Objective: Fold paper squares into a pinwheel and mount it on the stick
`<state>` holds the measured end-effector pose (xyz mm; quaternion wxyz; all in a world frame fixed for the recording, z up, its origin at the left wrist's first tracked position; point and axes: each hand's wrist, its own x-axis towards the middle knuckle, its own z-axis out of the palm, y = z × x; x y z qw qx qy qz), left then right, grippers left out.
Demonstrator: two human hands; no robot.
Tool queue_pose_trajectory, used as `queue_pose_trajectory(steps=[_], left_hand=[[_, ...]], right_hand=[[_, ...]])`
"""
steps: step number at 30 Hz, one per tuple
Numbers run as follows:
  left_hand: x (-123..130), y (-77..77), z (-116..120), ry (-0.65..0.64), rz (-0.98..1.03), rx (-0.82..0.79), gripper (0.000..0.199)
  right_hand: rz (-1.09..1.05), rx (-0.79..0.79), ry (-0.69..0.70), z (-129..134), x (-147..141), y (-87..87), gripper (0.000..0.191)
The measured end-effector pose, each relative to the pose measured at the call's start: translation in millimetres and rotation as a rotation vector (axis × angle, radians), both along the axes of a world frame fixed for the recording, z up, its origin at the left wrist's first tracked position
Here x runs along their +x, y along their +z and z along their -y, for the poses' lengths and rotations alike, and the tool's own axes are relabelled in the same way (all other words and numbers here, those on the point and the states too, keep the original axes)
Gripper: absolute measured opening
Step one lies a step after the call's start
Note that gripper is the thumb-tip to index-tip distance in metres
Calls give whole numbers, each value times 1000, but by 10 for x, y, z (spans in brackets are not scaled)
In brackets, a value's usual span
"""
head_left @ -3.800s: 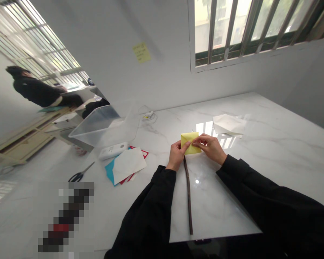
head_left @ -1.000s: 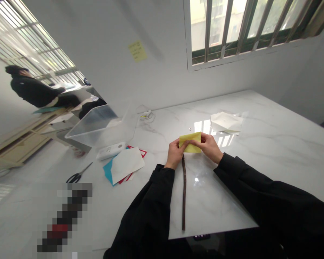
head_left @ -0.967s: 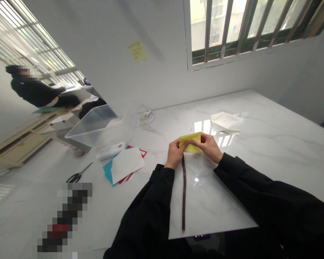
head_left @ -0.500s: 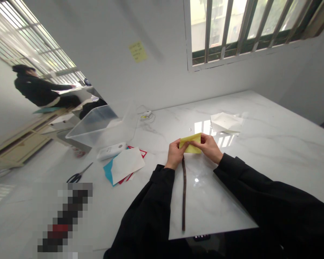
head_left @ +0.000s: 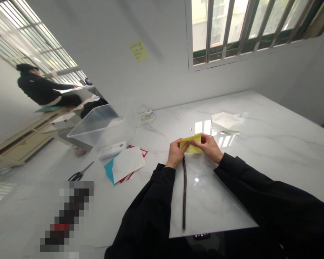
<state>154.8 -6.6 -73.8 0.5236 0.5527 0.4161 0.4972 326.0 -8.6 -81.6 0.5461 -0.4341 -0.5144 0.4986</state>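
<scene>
Between my two hands is a piece of yellow paper (head_left: 194, 146), raised a little over the white marbled table (head_left: 218, 201). My left hand (head_left: 176, 154) pinches its left side, the thumb lying across the front. On the right side my right hand (head_left: 210, 146) grips it, with the thumb tip meeting the left thumb near the middle. The fingers behind the paper are hidden. A thin dark brown stick (head_left: 184, 194) lies on the table just below my left hand, pointing toward the front edge; its far end is partly covered by that hand.
Left of my arms lie white paper (head_left: 128, 163) over blue and red sheets, a white box (head_left: 112, 150) and scissors (head_left: 77, 176). A clear plastic bin (head_left: 94, 124) stands behind them. White papers (head_left: 225, 122) rest at the back right. A person (head_left: 40, 86) sits far left.
Both hands keep hold of the yellow paper with almost no movement. The whole view has shifted very slightly.
</scene>
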Motion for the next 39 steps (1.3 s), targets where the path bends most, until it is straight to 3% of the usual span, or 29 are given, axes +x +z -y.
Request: queue_pose_trajectory(steps=[33,39], left_hand=[[15,-54,-9,14,6,-14,49],[12,34,-23,3,33,-11,56]], right_hand=[[-43,-16,20,25,-11,-3,43],[-131,-78,40,1,13,-4,48]])
